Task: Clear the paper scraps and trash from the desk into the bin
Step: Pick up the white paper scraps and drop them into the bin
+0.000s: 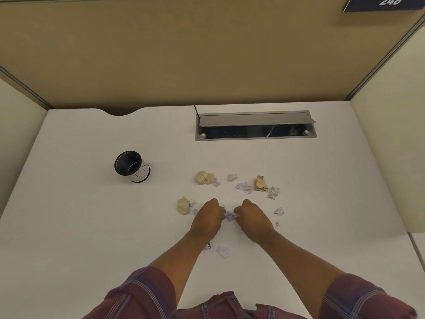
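The task looks barely begun. On the white tabletop (92,226) the person's left hand (208,217) and right hand (251,218) are curled close together, both pinching a small crumpled lilac-white paper scrap (230,215) between them, just above or on the surface; which cannot be told.

The black cylindrical mesh bin with a white paper label (131,166) stands upright well to the left of the litter, and its dark inside shows no scraps, so nothing appears to have gone in.

Much remains: a tan crumpled paper ball (204,177) beyond the hands, another tan paper ball (183,205) just left of the left hand, a brown crumpled wad (261,184) to the right, several pale lilac scraps (243,187) scattered among them, and one white scrap (223,251) nearer the person, between the forearms.
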`<action>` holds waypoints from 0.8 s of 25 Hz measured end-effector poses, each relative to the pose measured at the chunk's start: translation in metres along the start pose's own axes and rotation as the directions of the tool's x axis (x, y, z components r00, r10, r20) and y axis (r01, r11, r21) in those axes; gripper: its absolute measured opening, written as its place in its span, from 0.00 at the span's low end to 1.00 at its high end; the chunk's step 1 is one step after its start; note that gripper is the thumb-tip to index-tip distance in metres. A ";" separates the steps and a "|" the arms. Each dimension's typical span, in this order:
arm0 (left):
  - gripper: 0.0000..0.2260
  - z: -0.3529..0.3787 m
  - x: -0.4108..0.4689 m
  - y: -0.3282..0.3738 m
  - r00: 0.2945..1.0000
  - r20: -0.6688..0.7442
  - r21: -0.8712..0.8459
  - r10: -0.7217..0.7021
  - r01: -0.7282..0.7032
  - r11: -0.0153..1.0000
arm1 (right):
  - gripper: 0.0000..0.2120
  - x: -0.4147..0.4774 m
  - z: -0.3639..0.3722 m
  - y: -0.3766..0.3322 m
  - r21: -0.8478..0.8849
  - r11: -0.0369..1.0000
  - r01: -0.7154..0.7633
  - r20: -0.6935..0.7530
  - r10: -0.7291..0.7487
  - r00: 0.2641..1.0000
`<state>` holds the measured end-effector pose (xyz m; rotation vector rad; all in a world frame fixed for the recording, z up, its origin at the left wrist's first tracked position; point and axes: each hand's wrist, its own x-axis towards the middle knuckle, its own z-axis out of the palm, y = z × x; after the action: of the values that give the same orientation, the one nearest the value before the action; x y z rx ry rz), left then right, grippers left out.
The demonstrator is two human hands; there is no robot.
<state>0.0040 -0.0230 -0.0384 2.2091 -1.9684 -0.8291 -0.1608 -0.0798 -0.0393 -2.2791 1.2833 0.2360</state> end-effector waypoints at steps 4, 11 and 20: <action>0.12 -0.016 -0.008 -0.014 0.997 -0.078 -0.092 0.013 -0.020 0.996 | 0.11 -0.007 -0.012 -0.014 0.268 0.959 -0.097 -0.078 0.122 0.989; 0.09 -0.066 -0.044 -0.079 0.960 -0.255 -0.395 -0.114 0.004 0.919 | 0.06 0.000 -0.023 -0.096 0.497 0.867 -0.029 -0.217 0.156 0.964; 0.07 -0.121 -0.096 -0.183 0.846 -0.408 -0.563 -0.343 0.062 0.824 | 0.12 0.071 -0.050 -0.216 0.614 0.784 0.097 -0.267 0.091 0.959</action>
<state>0.2180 0.0643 0.0256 2.0360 -1.0997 -0.6315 0.0541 -0.0672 0.0509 -1.7647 1.2501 -0.4813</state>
